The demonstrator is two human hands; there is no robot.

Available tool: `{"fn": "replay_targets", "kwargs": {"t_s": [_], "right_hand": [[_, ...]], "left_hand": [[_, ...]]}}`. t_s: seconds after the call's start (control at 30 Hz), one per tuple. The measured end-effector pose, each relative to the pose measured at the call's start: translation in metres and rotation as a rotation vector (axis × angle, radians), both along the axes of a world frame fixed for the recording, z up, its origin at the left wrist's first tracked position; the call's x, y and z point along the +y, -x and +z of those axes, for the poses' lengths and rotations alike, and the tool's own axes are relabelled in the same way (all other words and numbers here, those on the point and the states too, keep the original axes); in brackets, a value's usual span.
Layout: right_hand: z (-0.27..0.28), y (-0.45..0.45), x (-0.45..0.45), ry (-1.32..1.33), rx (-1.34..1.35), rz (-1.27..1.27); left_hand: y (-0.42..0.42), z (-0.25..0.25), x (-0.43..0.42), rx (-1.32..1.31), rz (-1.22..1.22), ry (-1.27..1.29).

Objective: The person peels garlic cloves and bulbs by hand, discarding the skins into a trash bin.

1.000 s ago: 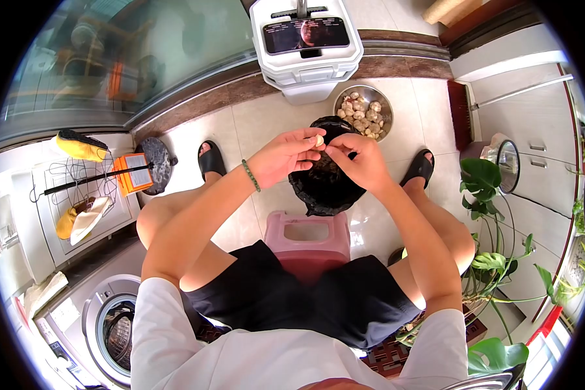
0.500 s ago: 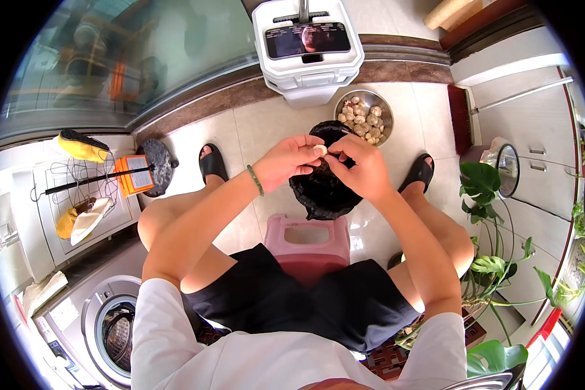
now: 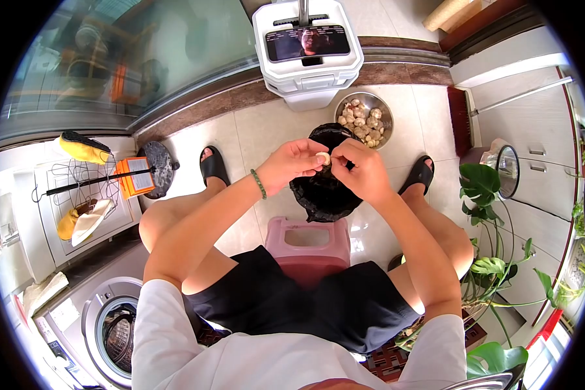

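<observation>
A pale garlic clove [image 3: 323, 158] is pinched between the thumb and fingertips of my left hand [image 3: 291, 164], which wears a green bead bracelet. Just right of the clove is my right hand [image 3: 365, 172], its thumb and fingers curled together. Whatever lies between those fingertips is too small to make out. Both hands are above a bin lined with a black bag [image 3: 325, 207]. Beyond it on the floor stands a metal bowl [image 3: 389, 120] holding several garlic bulbs and cloves [image 3: 357, 121].
Between my legs is a pink plastic stool [image 3: 276, 244]. A white bucket [image 3: 309, 81] with a phone [image 3: 307, 43] on top stands ahead. Leafy plants [image 3: 481, 185] and cabinets line the right; a washing machine [image 3: 114, 325] and wire rack [image 3: 84, 179] are on the left.
My right fingertips have drawn slightly away from the clove, and a small gap shows between the hands. My left hand still holds the clove. The picture on the phone differs.
</observation>
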State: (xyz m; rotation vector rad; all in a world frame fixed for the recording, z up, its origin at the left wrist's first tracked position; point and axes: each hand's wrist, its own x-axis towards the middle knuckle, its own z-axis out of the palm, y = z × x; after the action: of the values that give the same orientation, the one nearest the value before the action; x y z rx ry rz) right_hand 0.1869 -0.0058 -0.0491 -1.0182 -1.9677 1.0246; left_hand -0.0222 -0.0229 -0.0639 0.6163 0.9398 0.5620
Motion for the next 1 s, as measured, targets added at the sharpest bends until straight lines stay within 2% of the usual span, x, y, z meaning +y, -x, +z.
{"fn": "replay_targets", "kwargs": {"t_s": [0.27,0.37,0.57,0.63,0.77,0.83,1.0], "right_hand": [[-0.002,0.000,0.002,0.007,-0.013,-0.044],[-0.004,0.001,-0.001,0.026,-0.012,-0.017],[-0.014,0.004,-0.006,0.193,0.111,0.068],[-0.017,0.006,-0.007,0.319,0.247,0.042],[-0.018,0.003,-0.004,0.399,0.224,0.014],[-0.028,0.001,-0.004,0.514,0.295,-0.035],[-0.037,-0.001,-0.002,0.523,0.275,-0.041]], "left_hand": [[0.000,0.006,0.003,-0.062,-0.080,0.010],[-0.004,0.012,0.000,-0.001,-0.043,0.011],[-0.001,0.004,-0.001,0.044,-0.151,-0.067],[-0.001,0.001,-0.001,0.036,-0.148,-0.081],[-0.001,0.002,0.000,0.032,-0.139,-0.114],[-0.001,0.001,-0.001,0.046,-0.140,-0.148],[-0.002,-0.003,-0.003,0.093,-0.133,-0.233]]}}
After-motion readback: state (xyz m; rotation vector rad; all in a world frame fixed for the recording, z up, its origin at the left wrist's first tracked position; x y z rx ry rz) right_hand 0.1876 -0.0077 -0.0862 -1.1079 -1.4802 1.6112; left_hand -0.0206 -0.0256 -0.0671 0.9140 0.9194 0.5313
